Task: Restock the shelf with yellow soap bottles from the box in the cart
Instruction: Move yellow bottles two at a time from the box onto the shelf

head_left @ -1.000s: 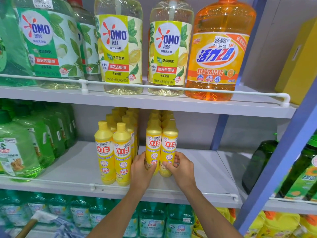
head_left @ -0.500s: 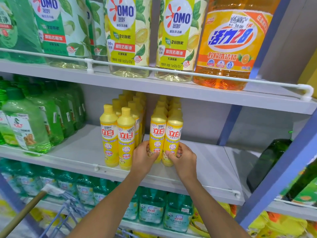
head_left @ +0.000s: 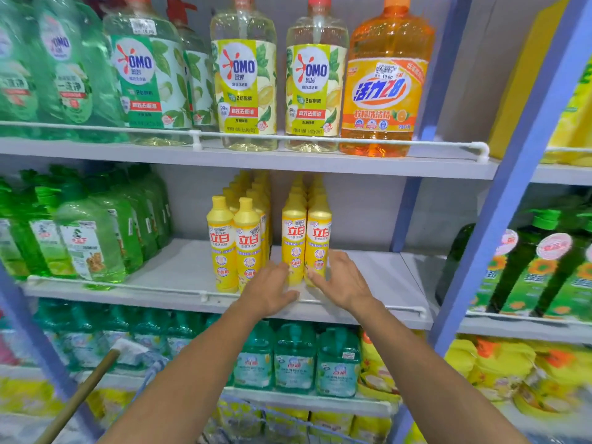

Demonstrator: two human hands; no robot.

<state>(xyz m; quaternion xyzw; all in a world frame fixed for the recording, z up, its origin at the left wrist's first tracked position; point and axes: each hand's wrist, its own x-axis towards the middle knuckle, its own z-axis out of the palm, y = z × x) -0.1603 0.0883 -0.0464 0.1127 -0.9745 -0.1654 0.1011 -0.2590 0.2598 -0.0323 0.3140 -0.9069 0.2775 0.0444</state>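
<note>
Nearest, at the bottom edge of the view, blue wire that I take for the cart (head_left: pixel 282 415) shows between the forearms, with a wooden handle (head_left: pixel 80 395) slanting up to its left; the box is not in view; above that, both hands reach over the front rail (head_left: pixel 205 296) of the middle shelf (head_left: pixel 179 267), near the middle of its front edge; the left hand (head_left: pixel 272 291) is open, fingers loosely spread, fingertips at the foot of the left front bottle (head_left: pixel 293 241); the right hand (head_left: pixel 344 283) is likewise open and holds nothing, its fingers laid against the base of the right front bottle (head_left: pixel 317 241); these two yellow soap bottles stand upright, side by side and touching, just behind the rail, heading two files that run toward the back wall; just beside them on the left stands another double row (head_left: pixel 235 248), a narrow gap between; green bottles (head_left: pixel 83 248) fill the shelf's left end; big pump bottles (head_left: pixel 246 91) sit on the shelf above; the step in hand looks like squaring up the front pair; to do it well, nudge low at the bases rather than the caps so these tall narrow bottles do not tip; turn labels forward, flush with the neighbouring row; draw the hands straight back over the rail
</note>
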